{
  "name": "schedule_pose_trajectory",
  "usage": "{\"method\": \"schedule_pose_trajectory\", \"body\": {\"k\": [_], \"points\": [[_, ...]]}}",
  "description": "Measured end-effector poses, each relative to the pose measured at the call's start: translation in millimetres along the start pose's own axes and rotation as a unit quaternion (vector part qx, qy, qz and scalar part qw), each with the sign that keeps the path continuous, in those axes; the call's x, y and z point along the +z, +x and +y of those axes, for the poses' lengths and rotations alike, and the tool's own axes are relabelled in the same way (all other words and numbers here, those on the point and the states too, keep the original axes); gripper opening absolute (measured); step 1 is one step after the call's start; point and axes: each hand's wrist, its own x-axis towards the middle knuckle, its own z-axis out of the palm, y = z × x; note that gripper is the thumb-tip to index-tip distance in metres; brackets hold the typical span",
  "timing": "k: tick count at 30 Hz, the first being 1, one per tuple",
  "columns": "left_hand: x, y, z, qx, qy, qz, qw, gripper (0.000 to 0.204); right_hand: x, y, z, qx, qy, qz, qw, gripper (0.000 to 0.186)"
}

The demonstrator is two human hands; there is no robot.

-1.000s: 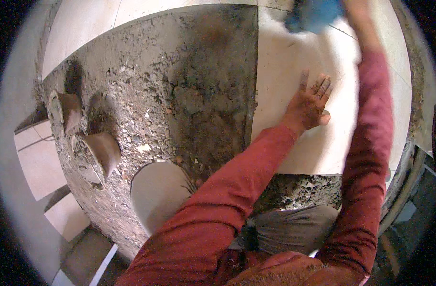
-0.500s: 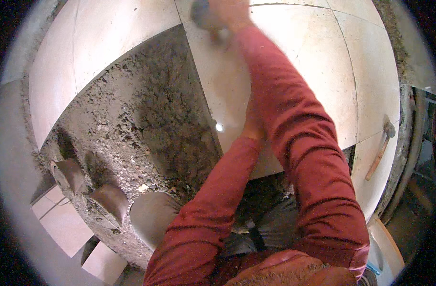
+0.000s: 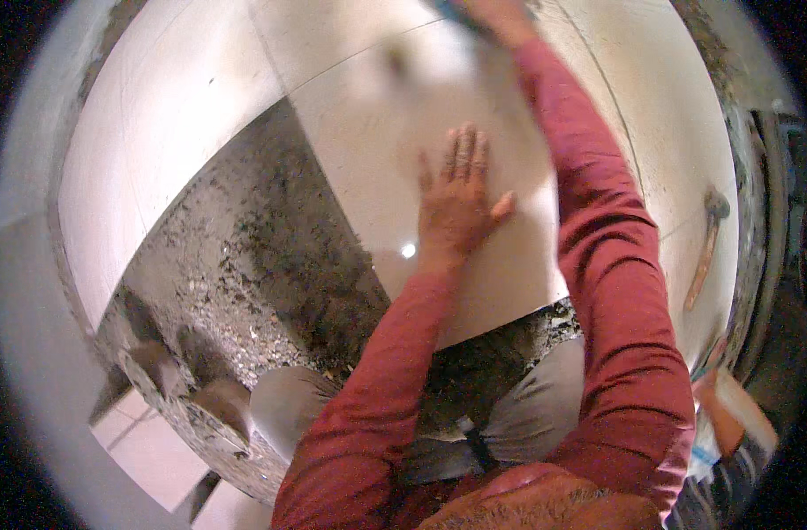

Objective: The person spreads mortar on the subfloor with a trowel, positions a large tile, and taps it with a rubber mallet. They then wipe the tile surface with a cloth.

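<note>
My left hand [image 3: 456, 190] lies on a pale floor tile [image 3: 509, 265], fingers stretched out. Beyond it, at the top edge, my right hand [image 3: 496, 22] is smeared by motion, closed on what looks like a blue cloth [image 3: 452, 11], over the tiled surface. Bordering that tile on the left is a wedge of rough, dark mortar bed [image 3: 253, 221], with more laid tiles [image 3: 130, 168] past it. A strip of rubble bed also shows along the tile's near edge, by my knees.
A wooden-handled hammer [image 3: 705, 261] lies on the tiles at right. Two mortar-caked containers [image 3: 222, 406] sit on the bed at lower left, near loose tiles [image 3: 152, 446]. A wall [image 3: 28, 221] runs along the left; blurred items [image 3: 721, 411] lie at lower right.
Since half a second ago my right hand has swept rightward along the top with the blue cloth, uncovering my left hand. Over the second, the whole view has shifted.
</note>
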Motion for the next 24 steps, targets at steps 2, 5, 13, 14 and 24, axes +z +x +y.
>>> {"method": "schedule_pose_trajectory", "body": {"k": [2, 5, 13, 14, 24], "points": [[-0.1, 2.0, -1.2, -0.003, 0.017, -0.021, 1.0, 0.093, 20.0, -4.1, -67.0, -0.02, 0.001, -0.123, 0.992, 0.037], [-2.0, 4.5, -2.6, 0.03, 0.1, -0.03, 0.994, 0.091, 52.7, -25.9, -101.2, -0.136, -0.068, 0.029, 0.988, 0.034], [-0.7, 7.4, 5.0, 0.006, 0.048, -0.019, 0.999, 0.093, 29.3, -8.2, 63.5, 0.093, -0.16, 0.117, 0.976, 0.039], [-0.6, 8.3, 5.5, 0.006, 0.041, -0.022, 0.999, 0.093, 19.2, -11.4, 82.0, 0.119, -0.146, 0.082, 0.979, 0.039], [-3.9, 3.5, 4.6, 0.014, 0.075, -0.037, 0.996, 0.096, -20.6, -55.9, 108.1, 0.15, -0.177, 0.008, 0.973, 0.043]]}}
